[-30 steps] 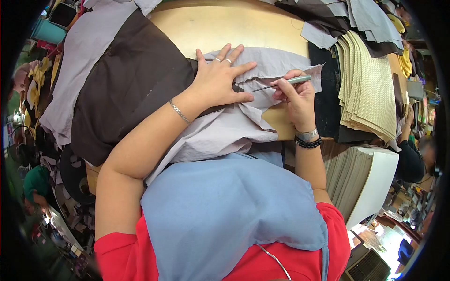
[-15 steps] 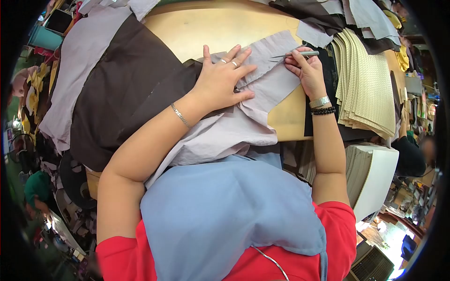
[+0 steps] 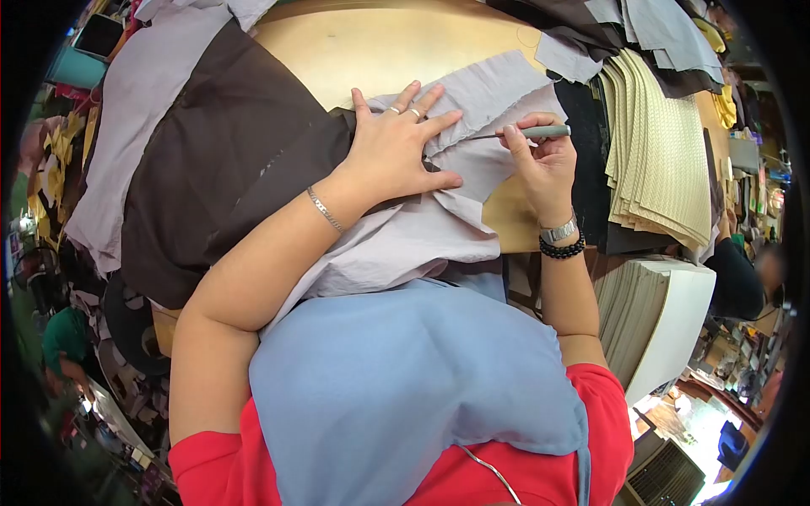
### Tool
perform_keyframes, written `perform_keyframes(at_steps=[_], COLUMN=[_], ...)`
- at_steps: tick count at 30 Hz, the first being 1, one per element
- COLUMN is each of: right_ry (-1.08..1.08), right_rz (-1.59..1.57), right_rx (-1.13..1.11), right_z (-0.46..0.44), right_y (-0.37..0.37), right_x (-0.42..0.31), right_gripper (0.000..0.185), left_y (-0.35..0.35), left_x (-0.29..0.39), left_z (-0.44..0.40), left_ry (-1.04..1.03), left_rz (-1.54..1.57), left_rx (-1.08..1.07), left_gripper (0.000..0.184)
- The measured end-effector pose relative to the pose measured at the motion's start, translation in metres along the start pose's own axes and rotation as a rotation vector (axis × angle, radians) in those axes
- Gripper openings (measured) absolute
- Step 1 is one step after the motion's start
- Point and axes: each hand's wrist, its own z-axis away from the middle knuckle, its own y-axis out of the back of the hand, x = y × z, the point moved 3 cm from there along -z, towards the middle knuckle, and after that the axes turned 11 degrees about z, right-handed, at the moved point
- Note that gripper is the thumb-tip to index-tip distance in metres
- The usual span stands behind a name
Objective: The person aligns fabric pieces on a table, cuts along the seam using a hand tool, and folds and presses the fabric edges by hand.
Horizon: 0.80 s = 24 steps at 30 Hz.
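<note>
My left hand (image 3: pixel 393 150) lies flat with fingers spread, pressing on pale grey fabric (image 3: pixel 499 83) and the edge of a dark brown cloth (image 3: pixel 224 160). In my right hand (image 3: pixel 550 177) is a slim pointed tool (image 3: pixel 548 131) with a grey handle and thin metal shaft; its exact kind is unclear. The shaft points left, its tip at the frayed edge where two layers of the grey fabric meet, close to my left fingers. Whether the tip touches the cloth is hard to tell. More of the pale fabric hangs over the table's near edge toward my lap.
The wooden table (image 3: pixel 380 42) spreads ahead. At right stands a stack of cream textured sheets (image 3: pixel 654 152), with a thick white-sided stack (image 3: pixel 666 320) lower down. Grey and dark cloth pieces (image 3: pixel 671 38) lie at the far right. Other people are at the far sides.
My right hand has moved left and slightly down with the pointed tool, bringing its tip closer to my left fingers. My left hand stays nearly in place on the fabric.
</note>
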Motion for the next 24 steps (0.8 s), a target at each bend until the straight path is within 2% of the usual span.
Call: perform_keyframes(at_steps=[17,24], right_ry=[-0.062,-0.077], right_rz=[-0.042,-0.038], right_rx=[-0.003,0.059], right_z=[0.004,0.005], right_y=[-0.001,0.003], right_x=[0.011,0.012], right_gripper=[0.019,0.019], left_y=[0.000,0.000], left_x=[0.000,0.000], left_z=[0.000,0.000], left_ry=[-0.008,-0.001], left_rz=[0.018,0.014], left_rx=[0.015,0.006], left_gripper=[0.080,0.080])
